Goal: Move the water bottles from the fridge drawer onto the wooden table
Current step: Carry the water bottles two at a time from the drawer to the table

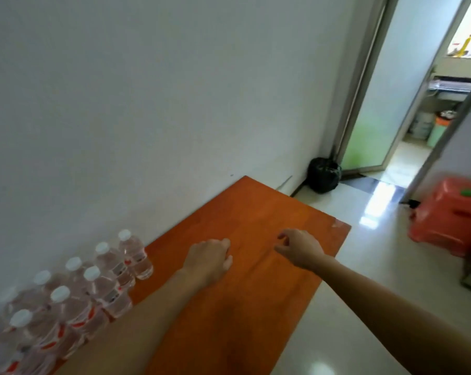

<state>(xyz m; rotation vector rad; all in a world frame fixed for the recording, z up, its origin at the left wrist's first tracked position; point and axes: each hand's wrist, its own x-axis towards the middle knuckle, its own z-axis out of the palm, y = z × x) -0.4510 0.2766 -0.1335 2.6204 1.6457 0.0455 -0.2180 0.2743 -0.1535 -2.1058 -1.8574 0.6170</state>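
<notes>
**Empty hands over the table, between loads**

The bottles (112, 290) stand upright in a tight cluster at the table's left end, against the wall, caps up. The left hand (210, 259) hovers over the table (256, 212) with fingers loosely curled, holding nothing. The right hand (299, 249) is just beside it, also loose and empty. A bag (323, 174) and a stool (451, 212) sit on the floor to the right. The fridge drawer is out of view.

The step now is likely fetching more. It would go best by gripping each bottle round its body and setting it down upright beside the cluster, filling the bare wood rightward without knocking neighbours.
</notes>
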